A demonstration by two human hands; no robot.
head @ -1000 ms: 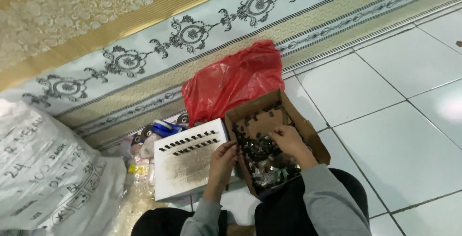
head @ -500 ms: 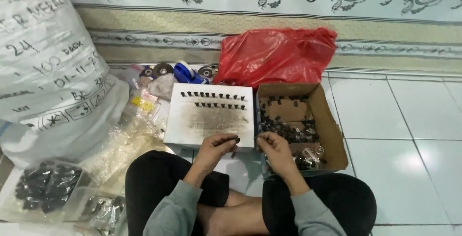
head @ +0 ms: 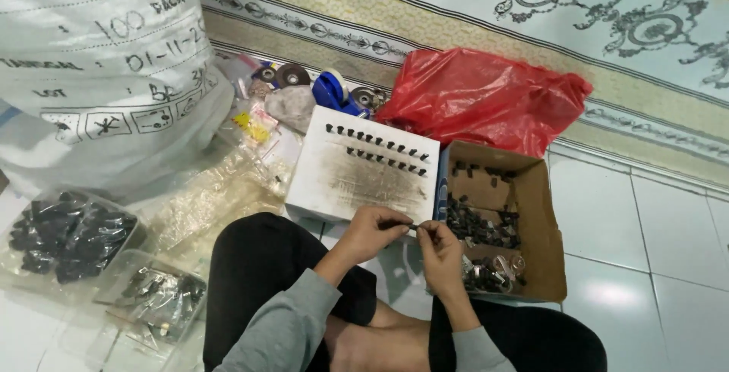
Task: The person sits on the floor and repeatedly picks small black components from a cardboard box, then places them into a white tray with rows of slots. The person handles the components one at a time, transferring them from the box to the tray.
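Observation:
My left hand [head: 373, 233] and my right hand [head: 439, 245] meet over my lap, fingertips pinched together on a small dark part [head: 410, 226]. Just beyond them lies a white foam block [head: 357, 182] with two rows of small black parts standing in its far half. To the right of the block sits an open cardboard box [head: 543, 212] holding several loose black and metal parts. I sit cross-legged in dark trousers and grey sleeves.
A red plastic bag [head: 486, 99] lies behind the box. A large white woven sack [head: 99, 61] stands at the left. Clear bags of black parts [head: 68, 235] and empty clear bags lie at the lower left. A blue tape dispenser [head: 334, 89] sits behind the block.
The view has swung from the box toward the left. My right hand left the cardboard box and came to meet the left hand in front of the foam block.

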